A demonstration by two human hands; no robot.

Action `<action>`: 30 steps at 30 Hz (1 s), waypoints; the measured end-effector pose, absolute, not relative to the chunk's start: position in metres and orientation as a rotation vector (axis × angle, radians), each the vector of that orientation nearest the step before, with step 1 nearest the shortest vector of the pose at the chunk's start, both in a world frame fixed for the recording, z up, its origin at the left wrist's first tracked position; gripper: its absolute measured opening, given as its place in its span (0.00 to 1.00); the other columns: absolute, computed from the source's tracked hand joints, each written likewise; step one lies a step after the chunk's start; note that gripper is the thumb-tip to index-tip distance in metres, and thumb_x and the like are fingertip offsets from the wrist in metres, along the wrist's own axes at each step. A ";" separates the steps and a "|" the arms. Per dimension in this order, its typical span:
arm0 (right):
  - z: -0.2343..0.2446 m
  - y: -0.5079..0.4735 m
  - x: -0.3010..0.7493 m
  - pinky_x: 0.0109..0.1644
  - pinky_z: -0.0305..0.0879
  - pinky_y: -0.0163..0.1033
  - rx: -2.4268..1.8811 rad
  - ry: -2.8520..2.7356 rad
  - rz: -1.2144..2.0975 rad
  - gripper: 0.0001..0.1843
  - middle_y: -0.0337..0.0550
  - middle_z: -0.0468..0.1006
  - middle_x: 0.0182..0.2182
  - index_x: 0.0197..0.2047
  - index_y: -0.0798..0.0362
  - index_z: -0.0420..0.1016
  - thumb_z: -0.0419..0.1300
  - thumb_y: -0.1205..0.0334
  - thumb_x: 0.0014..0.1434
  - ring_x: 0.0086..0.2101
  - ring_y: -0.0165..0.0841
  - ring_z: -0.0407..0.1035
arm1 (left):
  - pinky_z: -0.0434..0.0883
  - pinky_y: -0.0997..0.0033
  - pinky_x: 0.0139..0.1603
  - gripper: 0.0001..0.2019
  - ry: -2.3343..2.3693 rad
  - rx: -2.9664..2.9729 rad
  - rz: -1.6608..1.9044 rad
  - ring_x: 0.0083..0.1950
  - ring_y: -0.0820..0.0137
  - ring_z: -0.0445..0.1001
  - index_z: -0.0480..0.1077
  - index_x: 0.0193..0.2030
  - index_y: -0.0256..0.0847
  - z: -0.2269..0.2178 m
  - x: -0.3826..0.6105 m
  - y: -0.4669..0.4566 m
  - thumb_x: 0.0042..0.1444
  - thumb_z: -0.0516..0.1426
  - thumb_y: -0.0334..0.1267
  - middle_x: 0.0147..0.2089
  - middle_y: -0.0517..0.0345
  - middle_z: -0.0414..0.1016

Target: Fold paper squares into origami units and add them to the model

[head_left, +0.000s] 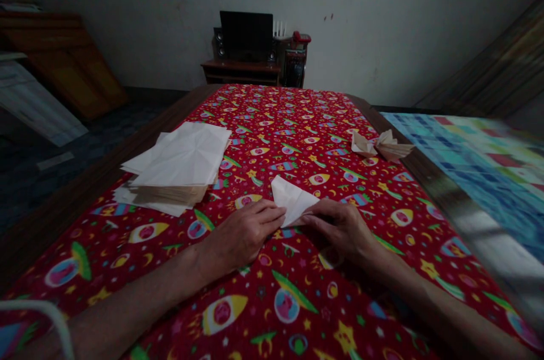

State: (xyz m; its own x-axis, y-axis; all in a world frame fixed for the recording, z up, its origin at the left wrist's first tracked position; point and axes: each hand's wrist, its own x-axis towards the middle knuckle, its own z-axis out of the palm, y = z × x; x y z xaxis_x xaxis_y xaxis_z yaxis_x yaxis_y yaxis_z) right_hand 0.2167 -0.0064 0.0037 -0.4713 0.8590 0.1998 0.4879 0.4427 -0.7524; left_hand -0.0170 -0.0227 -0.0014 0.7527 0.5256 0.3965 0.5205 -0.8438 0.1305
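A small folded white paper [291, 197] lies on the red patterned tablecloth [297, 139], its point rising away from me. My left hand [242, 235] rests on the cloth with fingers together, their tips pressing the paper's left lower edge. My right hand [340, 227] lies opposite, fingers pinched on the paper's right lower corner. Both forearms stretch across the near part of the table.
A stack of white and tan paper sheets [181, 164] sits left of the hands. Several folded paper pieces [380, 145] lie near the table's right edge. A blue checked surface [471, 161] adjoins on the right. A monitor on a low cabinet [246, 37] stands by the far wall.
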 end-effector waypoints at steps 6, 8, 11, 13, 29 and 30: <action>0.003 0.006 0.210 0.26 0.58 0.32 -1.392 -2.094 0.784 0.14 0.38 0.76 0.23 0.28 0.54 0.76 0.56 0.55 0.58 0.24 0.29 0.67 | 0.72 0.57 0.53 0.17 0.861 2.918 0.679 0.55 0.62 0.66 0.69 0.53 0.32 -0.001 -0.015 -0.026 0.61 0.46 0.26 0.53 0.45 0.72; 0.003 0.007 0.208 0.25 0.56 0.32 -1.434 -2.138 0.662 0.14 0.38 0.75 0.22 0.28 0.53 0.76 0.57 0.54 0.58 0.23 0.29 0.66 | 0.71 0.58 0.54 0.16 0.849 2.935 0.680 0.54 0.62 0.67 0.68 0.53 0.31 -0.002 -0.015 -0.027 0.61 0.46 0.26 0.53 0.45 0.72; 0.004 0.006 0.208 0.27 0.53 0.32 -1.455 -2.210 0.446 0.14 0.38 0.74 0.23 0.27 0.53 0.75 0.58 0.53 0.58 0.24 0.29 0.65 | 0.71 0.59 0.55 0.16 0.831 2.964 0.659 0.55 0.61 0.67 0.69 0.51 0.29 -0.004 -0.017 -0.030 0.61 0.46 0.24 0.52 0.43 0.72; 0.003 0.005 0.208 0.28 0.53 0.33 -1.448 -2.239 0.358 0.14 0.39 0.74 0.23 0.28 0.53 0.74 0.58 0.53 0.59 0.25 0.29 0.65 | 0.71 0.59 0.56 0.16 0.827 2.968 0.670 0.56 0.61 0.67 0.69 0.50 0.28 -0.006 -0.017 -0.031 0.60 0.46 0.23 0.52 0.43 0.72; -0.006 0.007 0.208 0.28 0.50 0.33 -1.397 -2.283 0.213 0.15 0.39 0.72 0.23 0.27 0.54 0.72 0.58 0.53 0.59 0.24 0.29 0.63 | 0.68 0.58 0.58 0.21 0.983 2.775 0.554 0.56 0.62 0.62 0.61 0.59 0.35 -0.001 -0.010 -0.036 0.59 0.47 0.22 0.56 0.49 0.66; -0.006 0.007 0.207 0.27 0.50 0.33 -1.398 -2.285 0.194 0.15 0.39 0.72 0.23 0.27 0.54 0.71 0.58 0.53 0.59 0.24 0.29 0.63 | 0.68 0.58 0.58 0.22 0.979 2.781 0.542 0.56 0.62 0.62 0.62 0.59 0.35 -0.001 -0.010 -0.037 0.58 0.47 0.21 0.56 0.48 0.65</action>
